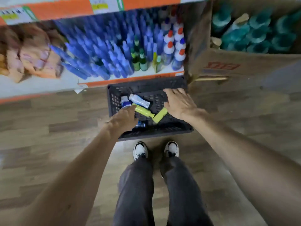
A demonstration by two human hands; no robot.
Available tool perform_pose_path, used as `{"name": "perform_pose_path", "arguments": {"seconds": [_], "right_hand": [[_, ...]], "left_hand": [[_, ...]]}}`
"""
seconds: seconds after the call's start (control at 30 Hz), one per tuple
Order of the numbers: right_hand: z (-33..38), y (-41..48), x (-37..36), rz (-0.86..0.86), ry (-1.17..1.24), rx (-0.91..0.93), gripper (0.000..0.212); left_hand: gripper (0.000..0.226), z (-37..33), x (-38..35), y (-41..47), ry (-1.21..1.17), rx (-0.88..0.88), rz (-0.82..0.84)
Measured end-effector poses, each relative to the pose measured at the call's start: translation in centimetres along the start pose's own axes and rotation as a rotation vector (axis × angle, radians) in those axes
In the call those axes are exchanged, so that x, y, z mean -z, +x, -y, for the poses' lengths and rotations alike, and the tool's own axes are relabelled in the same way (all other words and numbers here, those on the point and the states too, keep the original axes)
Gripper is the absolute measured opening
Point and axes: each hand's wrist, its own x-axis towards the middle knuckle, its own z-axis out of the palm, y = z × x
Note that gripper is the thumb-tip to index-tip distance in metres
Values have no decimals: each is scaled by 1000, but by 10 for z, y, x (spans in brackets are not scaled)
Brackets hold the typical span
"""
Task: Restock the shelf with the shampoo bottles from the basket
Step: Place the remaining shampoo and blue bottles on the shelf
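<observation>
A black plastic basket (172, 129) stands on the wooden floor in front of the low shelf (48, 85). Inside lie two yellow bottles (143, 110) (160, 115), a white tube-like bottle (139, 100), a blue-and-white bottle (125, 101) and a dark blue one (141, 124). My left hand (123, 119) hovers over the basket's left side, fingers spread, its fingertips near the first yellow bottle. My right hand (177, 103) hangs over the right side, fingers apart, holding nothing. The shelf holds several blue bottles (104, 51), blurred.
White bottles with red and blue caps (175, 44) and small green bottles (140, 61) stand at the shelf's right end. Orange packets (32, 53) lie at its left. A cardboard box (244, 67) with teal bottles sits right of the basket. My feet (156, 150) are just behind it.
</observation>
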Motion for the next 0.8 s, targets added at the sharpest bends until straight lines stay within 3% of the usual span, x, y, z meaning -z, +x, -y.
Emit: {"name": "perform_pose_path", "arguments": {"seconds": [0.23,0.4,0.6,0.7,0.8], "right_hand": [[-47,153,-202,139,-28,-7,50],[-62,257,-290,163,-52,61,50],[-59,345,-345,118,-18,86,47],[-56,364,-358,109,9,69,57],[-55,368,-362,89,26,49,64]], "left_hand": [[56,91,-164,166,19,116,65],[51,141,-222,274,9,185,-99],[65,153,-243,354,121,257,-278],[83,161,-240,369,5,364,-318],[98,166,-237,373,-85,363,-308]]}}
